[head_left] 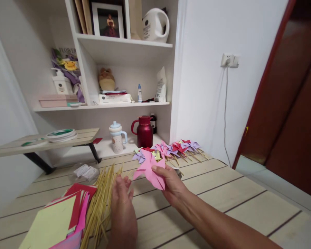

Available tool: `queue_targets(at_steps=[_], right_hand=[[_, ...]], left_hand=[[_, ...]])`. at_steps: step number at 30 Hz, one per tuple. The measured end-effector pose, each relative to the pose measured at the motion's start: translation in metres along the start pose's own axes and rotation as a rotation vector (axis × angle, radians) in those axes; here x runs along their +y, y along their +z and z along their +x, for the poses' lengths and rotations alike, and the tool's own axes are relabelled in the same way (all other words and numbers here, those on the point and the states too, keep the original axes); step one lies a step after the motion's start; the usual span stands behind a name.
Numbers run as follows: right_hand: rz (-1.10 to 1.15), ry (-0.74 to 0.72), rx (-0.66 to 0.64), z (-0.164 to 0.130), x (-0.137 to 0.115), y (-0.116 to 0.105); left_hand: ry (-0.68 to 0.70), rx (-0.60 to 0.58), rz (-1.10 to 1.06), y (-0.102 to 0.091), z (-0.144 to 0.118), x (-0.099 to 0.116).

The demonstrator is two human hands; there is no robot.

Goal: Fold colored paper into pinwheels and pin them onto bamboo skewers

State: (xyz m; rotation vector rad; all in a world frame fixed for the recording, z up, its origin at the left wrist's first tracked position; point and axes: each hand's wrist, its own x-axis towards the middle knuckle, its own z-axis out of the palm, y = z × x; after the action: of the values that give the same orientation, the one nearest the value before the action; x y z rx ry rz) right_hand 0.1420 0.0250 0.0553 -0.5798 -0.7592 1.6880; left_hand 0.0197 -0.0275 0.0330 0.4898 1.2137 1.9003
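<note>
A pink paper pinwheel (150,170) is pinched between the thumb and fingers of my right hand (171,183), above the middle of the table. Just left of it, my left hand (123,207) is raised with its fingers loosely curled and apart; nothing shows in it. Beside that hand lies a heap of thin wooden sticks (100,204). To their left is a stack of coloured paper sheets (52,218), yellow-green on top with red and pink beneath. Behind the held pinwheel, several pinwheels on sticks (180,148) lie in a row near the shelf, pink, red, purple and yellow.
A clear packet (86,172) sits behind the sticks. A small raised table (86,133) at the left bears a roll of tape (60,135). A cup with a blue handle (117,138) and a red jug (145,133) stand on the lowest shelf. A cord (225,114) hangs down the wall.
</note>
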Motion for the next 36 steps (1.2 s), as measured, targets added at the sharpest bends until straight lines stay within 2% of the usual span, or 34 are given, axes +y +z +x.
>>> queue_targets(at_steps=[4, 6, 11, 17, 23, 29, 36], right_hand=[[0.058, -0.060, 0.044, 0.002, 0.016, -0.001], [0.072, -0.047, 0.046, 0.000, 0.026, -0.005], [0.058, -0.006, -0.002, -0.005, 0.041, -0.010], [0.045, 0.000, 0.020, -0.008, 0.040, -0.010], [0.045, -0.019, -0.012, -0.012, 0.039, -0.010], [0.027, -0.032, 0.011, -0.013, 0.044, -0.011], [0.008, -0.037, 0.021, -0.014, 0.044, -0.009]], left_hand=[[-0.199, -0.220, -0.002, 0.002, -0.014, -0.010], [-0.210, -0.298, -0.017, 0.003, -0.016, -0.013], [-0.179, -0.407, -0.077, 0.008, -0.018, -0.014], [-0.180, -0.422, -0.120, 0.011, -0.021, -0.011], [-0.203, -0.429, -0.149, 0.012, -0.022, -0.010], [-0.150, -0.429, -0.172, 0.012, -0.019, -0.012], [-0.092, -0.383, -0.078, 0.005, -0.011, -0.020]])
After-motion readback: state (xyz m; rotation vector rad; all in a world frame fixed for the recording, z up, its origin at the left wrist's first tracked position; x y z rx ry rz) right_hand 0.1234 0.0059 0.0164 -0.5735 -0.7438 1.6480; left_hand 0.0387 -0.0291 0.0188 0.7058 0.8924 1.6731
